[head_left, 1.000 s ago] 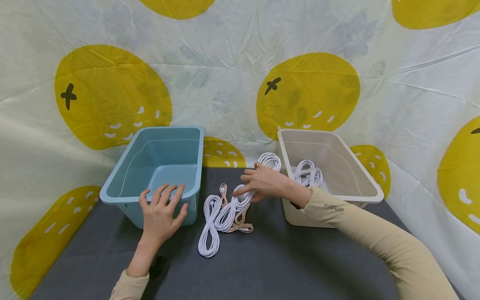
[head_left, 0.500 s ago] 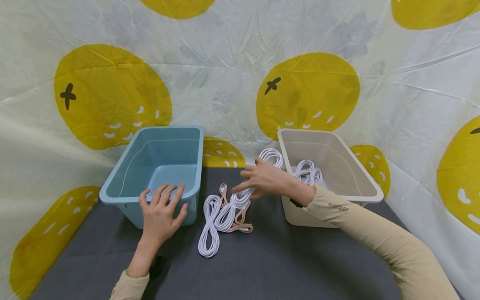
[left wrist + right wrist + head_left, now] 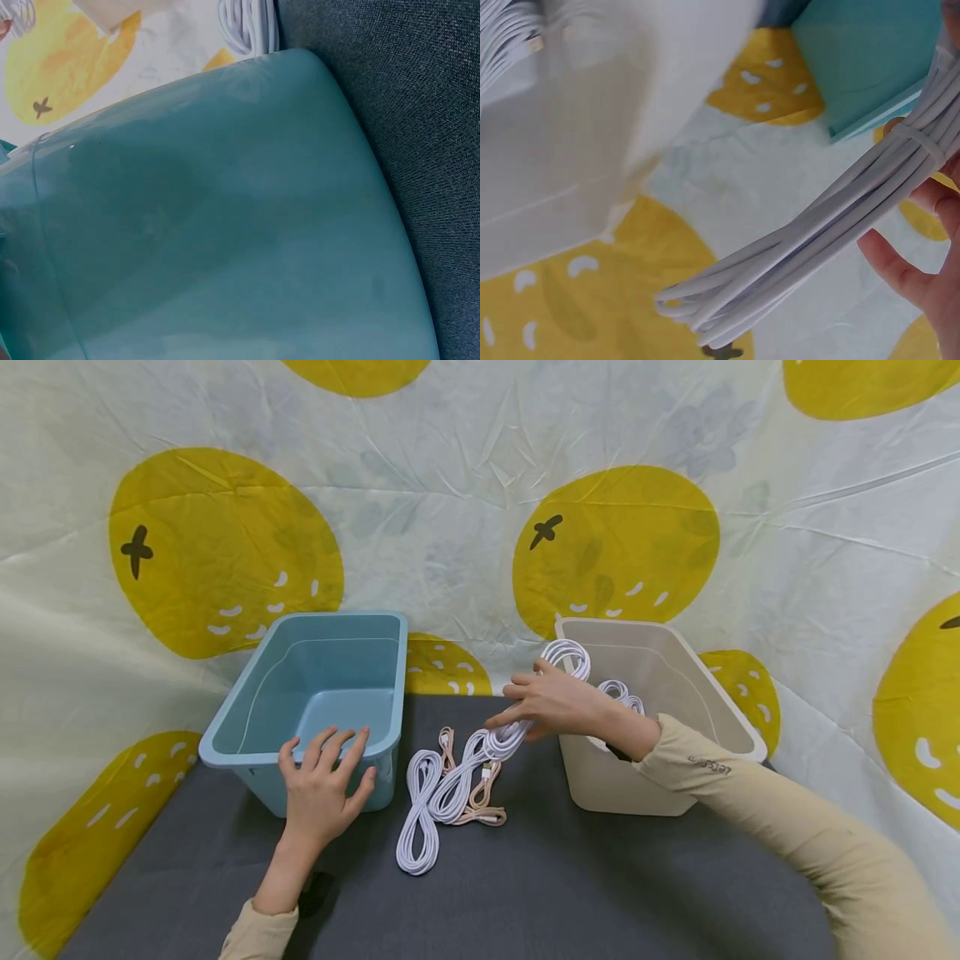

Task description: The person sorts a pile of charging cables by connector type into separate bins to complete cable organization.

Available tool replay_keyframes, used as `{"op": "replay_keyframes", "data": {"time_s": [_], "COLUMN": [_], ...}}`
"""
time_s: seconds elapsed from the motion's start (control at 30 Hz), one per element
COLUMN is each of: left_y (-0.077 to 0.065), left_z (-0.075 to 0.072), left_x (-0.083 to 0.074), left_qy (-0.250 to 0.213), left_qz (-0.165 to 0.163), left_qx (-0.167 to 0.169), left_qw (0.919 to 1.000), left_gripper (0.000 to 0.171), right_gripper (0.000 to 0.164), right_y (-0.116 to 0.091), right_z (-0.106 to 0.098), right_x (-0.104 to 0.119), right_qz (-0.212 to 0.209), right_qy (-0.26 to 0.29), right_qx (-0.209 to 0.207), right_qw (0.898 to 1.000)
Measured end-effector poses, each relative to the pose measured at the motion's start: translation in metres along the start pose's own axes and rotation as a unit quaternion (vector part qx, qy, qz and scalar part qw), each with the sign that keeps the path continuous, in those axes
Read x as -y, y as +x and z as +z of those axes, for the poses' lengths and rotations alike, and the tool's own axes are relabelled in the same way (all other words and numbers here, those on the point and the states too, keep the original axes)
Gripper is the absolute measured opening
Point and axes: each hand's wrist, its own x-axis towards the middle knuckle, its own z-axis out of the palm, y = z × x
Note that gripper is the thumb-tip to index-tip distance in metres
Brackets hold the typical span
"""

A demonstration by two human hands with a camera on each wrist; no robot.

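Note:
My right hand [image 3: 566, 700] grips a coiled white cable [image 3: 567, 654] near its middle, at the left edge of the beige bin [image 3: 622, 789]. In the right wrist view a band circles this cable [image 3: 802, 232], and its looped end sticks out past the fingers. My left hand [image 3: 317, 802] is at the front rim of the blue bin [image 3: 381, 781], fingers spread and slightly bent; the left wrist view shows mostly the bin's outer wall [image 3: 225, 225]. Two more white cable coils [image 3: 418, 827] lie between the bins beside tan cables [image 3: 483, 815].
Inside the beige bin lie white cable coils [image 3: 618, 691], partly hidden by my right hand and arm. A dark cloth [image 3: 570, 893] covers the table. Behind both bins hangs a pale curtain [image 3: 465, 552] with yellow fruit prints.
My right hand has lifted the white cable up and to the right, toward the beige bin. A tan cable's plug beneath it has come into view. The left hand stays in place.

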Motion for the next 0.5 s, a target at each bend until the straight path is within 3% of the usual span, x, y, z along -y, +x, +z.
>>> {"op": "replay_keyframes", "data": {"time_s": [0.3,0.5], "left_y": [0.0,0.0], "left_z": [0.0,0.001], "left_x": [0.0,0.0], "left_qy": [0.001,0.0], "left_qz": [0.001,0.001], "left_qx": [-0.001,-0.004], "left_qw": [1.0,1.0], "left_gripper": [0.043,0.044], "right_gripper": [0.053,0.053], "right_y": [-0.03,-0.05], "right_z": [-0.001,0.001], "right_x": [-0.02,-0.033], "right_qz": [0.025,0.057], "right_qy": [-0.015,0.005], "right_qx": [0.012,0.02], "right_qw": [0.999,0.998]}}
